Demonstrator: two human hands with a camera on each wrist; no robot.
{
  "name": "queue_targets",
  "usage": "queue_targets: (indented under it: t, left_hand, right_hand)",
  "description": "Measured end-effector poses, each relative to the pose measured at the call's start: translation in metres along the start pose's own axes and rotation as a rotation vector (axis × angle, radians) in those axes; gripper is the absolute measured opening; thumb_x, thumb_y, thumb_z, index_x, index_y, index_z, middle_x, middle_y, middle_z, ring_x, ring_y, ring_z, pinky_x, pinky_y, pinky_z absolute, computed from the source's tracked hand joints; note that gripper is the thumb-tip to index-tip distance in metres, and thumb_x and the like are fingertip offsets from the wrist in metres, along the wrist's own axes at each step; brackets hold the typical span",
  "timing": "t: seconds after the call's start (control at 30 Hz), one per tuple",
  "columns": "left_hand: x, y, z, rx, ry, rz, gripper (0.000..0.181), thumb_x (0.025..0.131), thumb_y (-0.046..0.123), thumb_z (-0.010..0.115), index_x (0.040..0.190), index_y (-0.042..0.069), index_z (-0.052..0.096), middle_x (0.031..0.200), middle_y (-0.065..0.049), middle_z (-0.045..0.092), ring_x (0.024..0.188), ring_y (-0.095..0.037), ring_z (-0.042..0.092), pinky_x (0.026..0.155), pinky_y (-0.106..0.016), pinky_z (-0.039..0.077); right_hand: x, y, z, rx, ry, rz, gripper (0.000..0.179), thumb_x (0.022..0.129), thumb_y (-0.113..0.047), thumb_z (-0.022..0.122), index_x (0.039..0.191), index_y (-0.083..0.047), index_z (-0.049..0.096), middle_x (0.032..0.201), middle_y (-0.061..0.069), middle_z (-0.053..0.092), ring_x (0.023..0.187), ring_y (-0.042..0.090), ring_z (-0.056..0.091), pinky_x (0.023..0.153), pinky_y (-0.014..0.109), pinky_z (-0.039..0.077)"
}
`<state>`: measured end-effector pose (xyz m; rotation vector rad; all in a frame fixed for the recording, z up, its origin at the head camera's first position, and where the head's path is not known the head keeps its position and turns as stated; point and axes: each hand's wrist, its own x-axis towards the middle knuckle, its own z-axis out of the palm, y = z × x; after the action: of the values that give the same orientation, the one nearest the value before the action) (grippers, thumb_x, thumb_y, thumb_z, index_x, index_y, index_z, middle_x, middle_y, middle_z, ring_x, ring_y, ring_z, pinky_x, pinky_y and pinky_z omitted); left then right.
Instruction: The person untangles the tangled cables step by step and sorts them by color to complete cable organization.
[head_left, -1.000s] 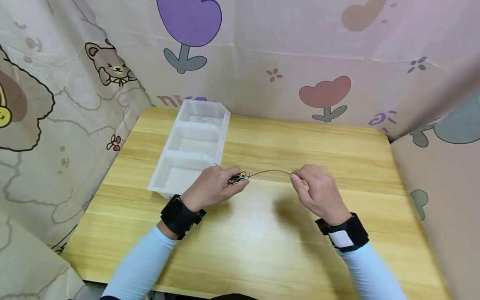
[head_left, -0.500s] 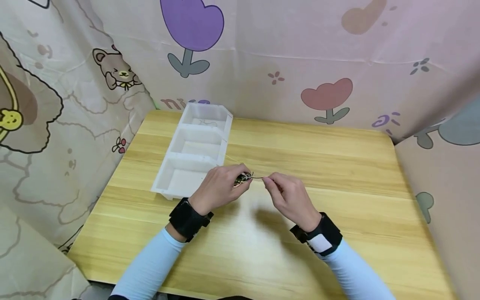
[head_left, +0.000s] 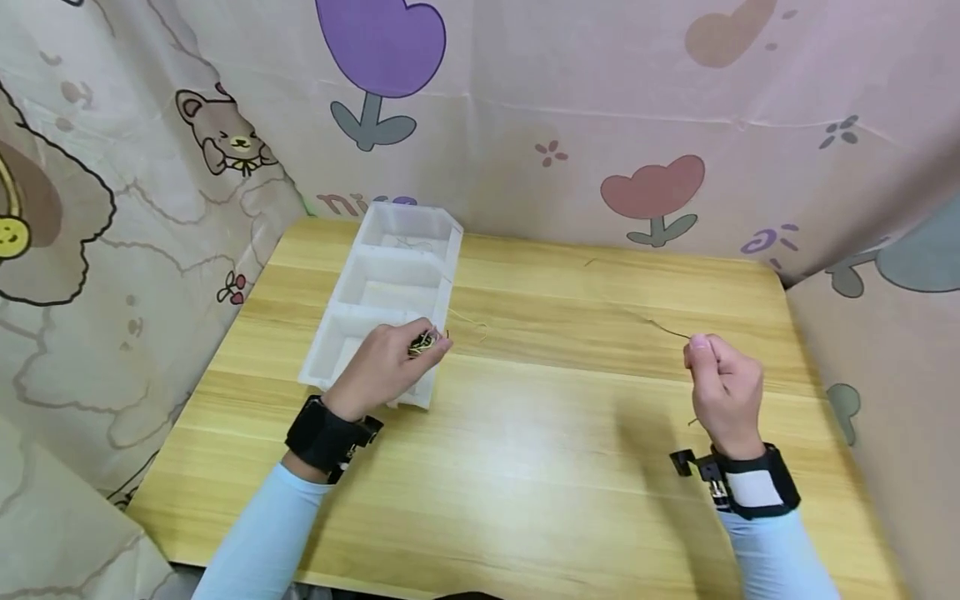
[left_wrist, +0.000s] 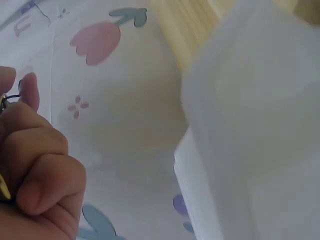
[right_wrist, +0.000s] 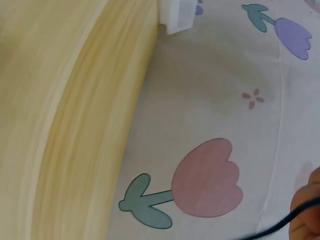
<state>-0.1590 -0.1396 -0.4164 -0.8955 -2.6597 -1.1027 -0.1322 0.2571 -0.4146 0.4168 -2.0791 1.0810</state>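
Observation:
In the head view my left hand [head_left: 378,371] grips a tangled bundle of black, yellow and pale cords [head_left: 424,342] over the nearest compartment of a white three-compartment tray [head_left: 444,287]. Its fingers are curled in the left wrist view, where a bit of yellow cord [left_wrist: 4,189] shows at the frame's edge. Well off to the right, my right hand [head_left: 726,387] pinches a thin dark cord [head_left: 665,327] between thumb and fingers. That cord trails up and left, blurred, and a short end pokes out below the hand. The right wrist view shows the dark cord [right_wrist: 282,223] close up.
A thin yellow cord [head_left: 471,322] hangs out beside the tray's right wall. Fine pale strands [head_left: 412,244] lie in the far compartment. The wooden table [head_left: 525,467] meets a patterned cloth [head_left: 510,100] at the back and sides.
My right hand first came close to the bundle, then swung far right with the dark cord, apart from the bundle. My left hand has shifted left over the tray, still holding the bundle.

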Motion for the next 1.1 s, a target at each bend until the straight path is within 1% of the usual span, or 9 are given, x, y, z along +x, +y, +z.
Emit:
queue_targets:
  t: [0.07,0.23,0.4,0.47,0.53,0.7,0.8,0.93,1.1]
  left_hand:
    - [-0.002,0.001,0.003,0.002,0.002,0.021,0.023,0.096,0.041,0.048,0.09,0.022,0.059,0.05,0.008,0.038,0.041,-0.008,0.031,0.044,-0.028,0.036]
    - [-0.008,0.011,0.019,0.016,0.034,0.089,0.018,0.094,0.037,0.053,0.087,0.021,0.059,0.05,0.011,0.038,0.042,-0.004,0.029,0.043,-0.025,0.033]
    - [-0.016,0.021,0.031,0.007,0.026,0.137,0.015,0.092,0.036,0.056,0.087,0.023,0.061,0.049,0.015,0.039,0.039,-0.001,0.026,0.041,-0.023,0.031]
    - [-0.018,0.023,0.033,0.006,0.019,0.128,0.015,0.092,0.037,0.056,0.088,0.024,0.061,0.049,0.016,0.039,0.039,-0.001,0.027,0.041,-0.023,0.031]
    - [-0.021,0.025,0.033,0.005,0.017,0.108,0.016,0.092,0.039,0.055,0.087,0.024,0.061,0.05,0.016,0.04,0.039,-0.001,0.028,0.041,-0.023,0.031]
    - [-0.03,0.025,0.03,0.016,0.016,0.072,0.019,0.093,0.043,0.053,0.087,0.026,0.06,0.051,0.016,0.042,0.04,-0.002,0.03,0.043,-0.023,0.034]
    - [-0.036,0.023,0.026,0.022,0.024,0.066,0.019,0.093,0.043,0.052,0.088,0.026,0.06,0.055,0.016,0.045,0.041,-0.001,0.032,0.044,-0.023,0.035]
    - [-0.047,0.019,0.019,0.029,0.046,0.047,0.02,0.093,0.043,0.052,0.087,0.026,0.06,0.058,0.016,0.046,0.043,-0.001,0.033,0.044,-0.023,0.035]
    - [-0.062,0.01,0.01,0.022,0.08,-0.001,0.016,0.093,0.04,0.055,0.085,0.026,0.059,0.057,0.016,0.045,0.044,-0.002,0.033,0.042,-0.024,0.035]
  right_hand:
    - [0.003,0.001,0.0,0.034,-0.026,0.016,0.033,0.092,-0.002,0.049,0.059,-0.006,0.05,0.046,-0.006,0.032,0.039,0.006,0.024,0.039,0.019,0.017]
    - [0.012,-0.008,0.022,0.123,-0.157,-0.005,0.023,0.091,0.001,0.052,0.071,-0.004,0.063,0.05,-0.006,0.036,0.04,0.005,0.027,0.039,0.02,0.023]
    - [0.03,-0.041,0.056,0.184,-0.326,-0.052,0.017,0.09,0.003,0.053,0.083,-0.004,0.067,0.052,-0.007,0.036,0.041,0.006,0.029,0.039,0.021,0.026]
    - [0.038,-0.056,0.07,0.207,-0.382,-0.07,0.017,0.09,0.004,0.052,0.085,-0.003,0.067,0.053,-0.006,0.037,0.043,0.007,0.031,0.04,0.022,0.028]
    - [0.044,-0.062,0.085,0.231,-0.425,-0.093,0.017,0.091,0.002,0.052,0.086,-0.004,0.067,0.054,-0.005,0.039,0.044,0.007,0.033,0.041,0.023,0.03]
    - [0.052,-0.06,0.127,0.256,-0.526,-0.146,0.016,0.094,-0.009,0.052,0.089,-0.013,0.067,0.058,-0.005,0.043,0.047,0.006,0.037,0.043,0.026,0.036]
    - [0.057,-0.066,0.152,0.284,-0.602,-0.175,0.018,0.096,-0.017,0.05,0.089,-0.014,0.067,0.06,-0.003,0.048,0.048,0.006,0.038,0.046,0.027,0.039]
    - [0.057,-0.077,0.183,0.323,-0.702,-0.19,0.022,0.098,-0.024,0.047,0.088,-0.015,0.065,0.061,-0.004,0.05,0.048,0.005,0.038,0.048,0.027,0.039]
    - [0.049,-0.087,0.217,0.294,-0.801,-0.194,0.022,0.098,-0.027,0.046,0.084,-0.019,0.062,0.057,-0.006,0.043,0.048,0.005,0.037,0.047,0.026,0.036]
